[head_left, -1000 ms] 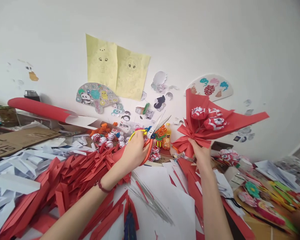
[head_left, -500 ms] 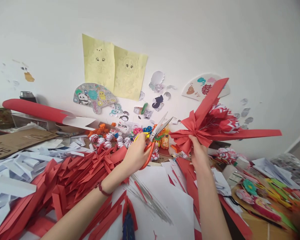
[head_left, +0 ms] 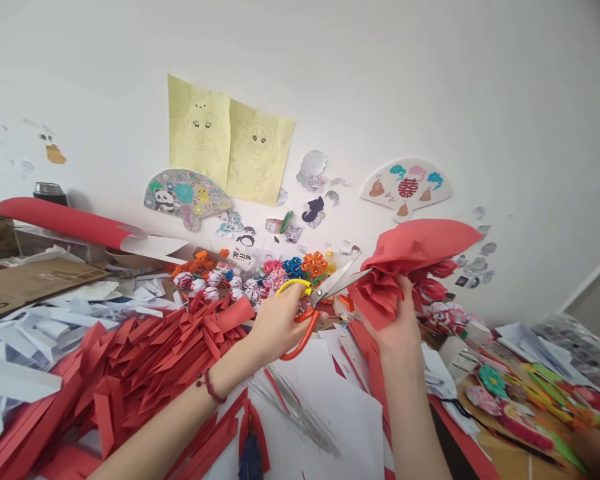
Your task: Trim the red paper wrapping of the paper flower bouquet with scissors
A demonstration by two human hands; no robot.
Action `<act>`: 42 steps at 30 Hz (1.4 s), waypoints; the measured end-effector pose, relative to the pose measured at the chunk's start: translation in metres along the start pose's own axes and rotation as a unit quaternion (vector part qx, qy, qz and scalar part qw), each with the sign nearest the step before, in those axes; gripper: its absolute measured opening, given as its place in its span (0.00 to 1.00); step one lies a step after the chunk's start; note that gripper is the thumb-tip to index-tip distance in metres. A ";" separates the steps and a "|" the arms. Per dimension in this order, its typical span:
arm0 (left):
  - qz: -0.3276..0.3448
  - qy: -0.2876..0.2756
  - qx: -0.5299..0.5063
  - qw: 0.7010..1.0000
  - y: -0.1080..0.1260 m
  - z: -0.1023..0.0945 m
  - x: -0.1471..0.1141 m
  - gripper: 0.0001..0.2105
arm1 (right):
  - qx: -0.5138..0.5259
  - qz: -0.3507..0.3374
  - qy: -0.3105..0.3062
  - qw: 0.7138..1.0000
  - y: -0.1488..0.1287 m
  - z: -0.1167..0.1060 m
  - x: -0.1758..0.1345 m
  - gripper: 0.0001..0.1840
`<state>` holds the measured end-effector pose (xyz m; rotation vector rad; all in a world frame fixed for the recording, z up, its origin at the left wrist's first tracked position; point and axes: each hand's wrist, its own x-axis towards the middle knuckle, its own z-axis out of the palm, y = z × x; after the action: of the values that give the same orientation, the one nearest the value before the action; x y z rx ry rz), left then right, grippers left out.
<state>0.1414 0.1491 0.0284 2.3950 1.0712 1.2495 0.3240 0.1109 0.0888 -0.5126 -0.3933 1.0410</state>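
My left hand is closed round the yellow and orange handles of a pair of scissors. Their blades are spread, and the tips meet the edge of the red paper. In my right hand is a red paper bouquet, gripped at its gathered base, with the wide part fanning up and to the right. Red folded paper flowers show partly behind that hand. Below both hands, thin wires lie on a white sheet.
Heaps of red paper strips and white paper strips cover the left side. Small paper flowers stand at the wall. A red paper roll lies at the back left. Craft items crowd the right. Pliers rest in front.
The bouquet has turned and its paper has folded in, lower than before. The scissors have shifted right and down, so the blades now reach the red paper.
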 end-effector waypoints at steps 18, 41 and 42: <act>-0.084 -0.054 -0.218 0.971 0.033 0.009 -0.013 0.19 | -0.007 -0.165 -0.202 0.965 0.024 0.000 -0.010 0.15; -0.103 -0.048 -0.019 0.993 0.053 -0.024 -0.020 0.17 | 0.037 -0.172 -0.234 0.956 0.020 -0.004 -0.004 0.20; -0.106 -0.049 -0.014 0.993 0.054 -0.025 -0.020 0.16 | 0.039 -0.171 -0.235 0.956 0.020 -0.004 -0.004 0.21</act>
<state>0.1416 0.0939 0.0583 2.2286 1.2319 1.0571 0.3106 0.1149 0.0736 -0.1095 -0.8289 0.8299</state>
